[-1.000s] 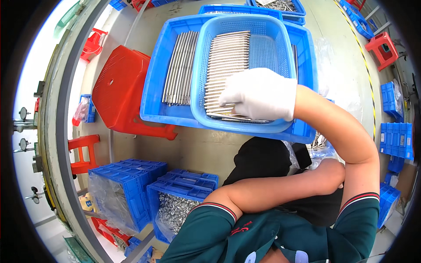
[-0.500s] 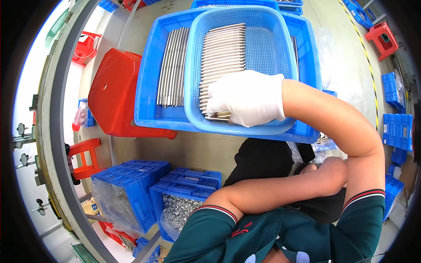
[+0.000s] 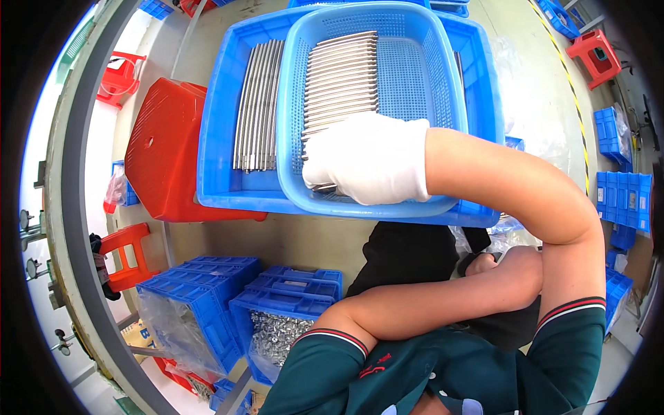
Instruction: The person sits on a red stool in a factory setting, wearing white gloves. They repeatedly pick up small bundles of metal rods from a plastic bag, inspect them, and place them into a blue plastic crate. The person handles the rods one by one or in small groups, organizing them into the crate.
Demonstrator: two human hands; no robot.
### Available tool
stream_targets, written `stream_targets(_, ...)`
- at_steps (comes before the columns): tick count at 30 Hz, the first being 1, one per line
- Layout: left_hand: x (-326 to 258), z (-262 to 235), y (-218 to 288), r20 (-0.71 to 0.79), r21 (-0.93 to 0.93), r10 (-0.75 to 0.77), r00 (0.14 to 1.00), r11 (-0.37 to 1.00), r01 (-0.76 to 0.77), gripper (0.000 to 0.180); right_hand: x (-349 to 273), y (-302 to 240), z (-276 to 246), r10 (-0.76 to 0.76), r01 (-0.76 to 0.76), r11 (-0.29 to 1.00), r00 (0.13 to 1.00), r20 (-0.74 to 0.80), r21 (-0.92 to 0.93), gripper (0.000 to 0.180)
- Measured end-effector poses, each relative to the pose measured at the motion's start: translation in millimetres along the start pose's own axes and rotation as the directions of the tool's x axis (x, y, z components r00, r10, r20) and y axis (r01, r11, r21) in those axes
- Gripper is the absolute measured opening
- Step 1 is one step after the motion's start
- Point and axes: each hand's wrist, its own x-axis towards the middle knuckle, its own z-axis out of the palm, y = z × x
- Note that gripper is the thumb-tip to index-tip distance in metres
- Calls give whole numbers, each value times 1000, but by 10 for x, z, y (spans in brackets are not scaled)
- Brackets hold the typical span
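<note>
A light-blue mesh basket sits inside a larger blue crate. Slim metal rods lie side by side in a row along the basket's left half. My right hand, in a white glove, rests over the near end of that row, its fingers curled down around rods whose tips peek out below the glove. More metal rods stand lengthwise in the crate, left of the basket. My bare left arm crosses my body; its hand is tucked by my right elbow, with the fingers hidden.
A red plastic stool lies tipped against the crate's left side. Lower left are a blue bin of small metal parts and a plastic-lined blue crate. A grey frame post runs down the left. Blue crates stand at far right.
My right hand has shifted slightly left over the near rods, covering more of their ends. The whole view has slid a little. My left arm stays in the same pose.
</note>
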Motion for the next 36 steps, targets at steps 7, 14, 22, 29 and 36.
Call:
stream_targets(7,-49,-6,-24,-80,4,100,992,995,-100,17,-341,-60,-485,177,-130,875,983,57,-466,9)
stream_targets(14,-67,-44,6,-65,1,105,992,994,-105,24,-320,-140,-435,525,-189,799,683,508,-571,14)
stream_targets(22,-68,-67,21,-61,-43,69,996,997,-71,23,-434,-35,-362,441,-220,846,801,406,-485,15)
stream_targets(29,-79,-58,27,-73,-25,86,994,996,-88,23,-458,-25,-220,366,-249,890,890,272,-382,14)
stream_targets(36,-72,-96,37,-41,-31,43,998,999,-44,23,-509,-1,-336,409,-282,872,868,280,-400,14)
